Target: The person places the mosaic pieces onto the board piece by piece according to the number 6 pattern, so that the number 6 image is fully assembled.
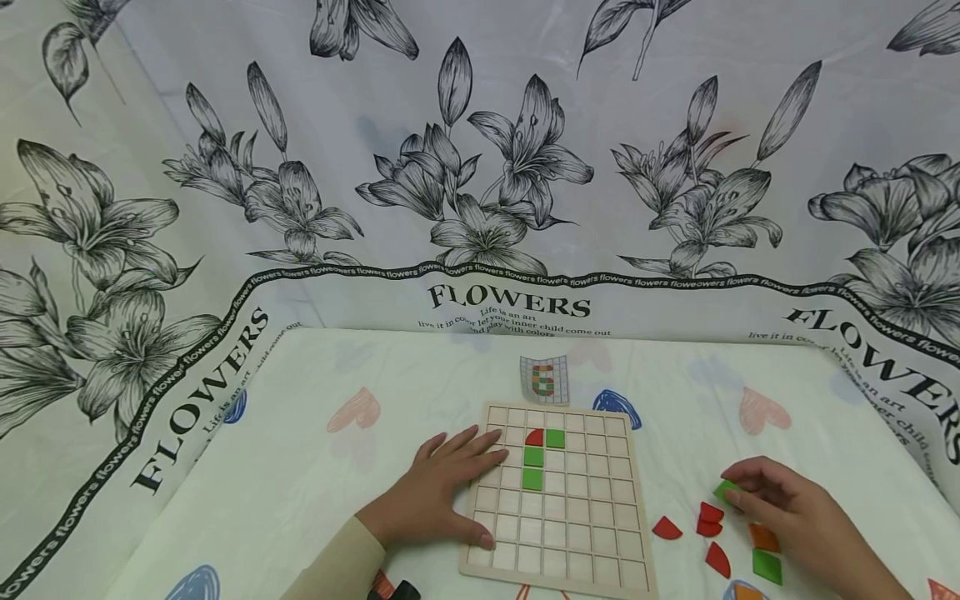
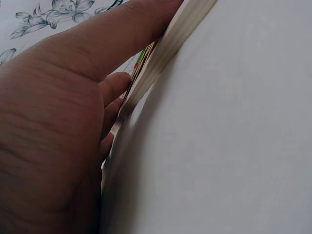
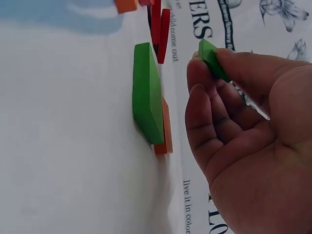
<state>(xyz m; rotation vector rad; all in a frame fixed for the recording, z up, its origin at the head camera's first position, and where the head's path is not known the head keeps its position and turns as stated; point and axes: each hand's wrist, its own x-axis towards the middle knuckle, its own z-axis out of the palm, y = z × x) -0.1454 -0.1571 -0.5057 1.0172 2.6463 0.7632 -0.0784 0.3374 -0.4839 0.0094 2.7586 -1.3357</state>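
A wooden grid board [image 1: 581, 529] lies on the cloth; its upper squares hold a red quarter-circle piece [image 1: 534, 437] and several green square tiles [image 1: 533, 479]. My left hand [image 1: 431, 492] rests on the board's left side with fingers spread, the thumb [image 2: 131, 29] lying along its edge in the left wrist view. Right of the board, my right hand [image 1: 787, 508] pinches a small green tile [image 3: 212, 61] between thumb and fingertips, above the cloth. Below that hand lie an orange tile [image 1: 765, 537] and another green tile [image 3: 147, 95].
Several red quarter-circle pieces [image 1: 717, 559] are scattered between board and right hand, with another orange piece [image 1: 748, 592] at the front edge. A small printed pattern card [image 1: 558, 379] stands behind the board. Beside my left sleeve is a black object [image 1: 406, 591].
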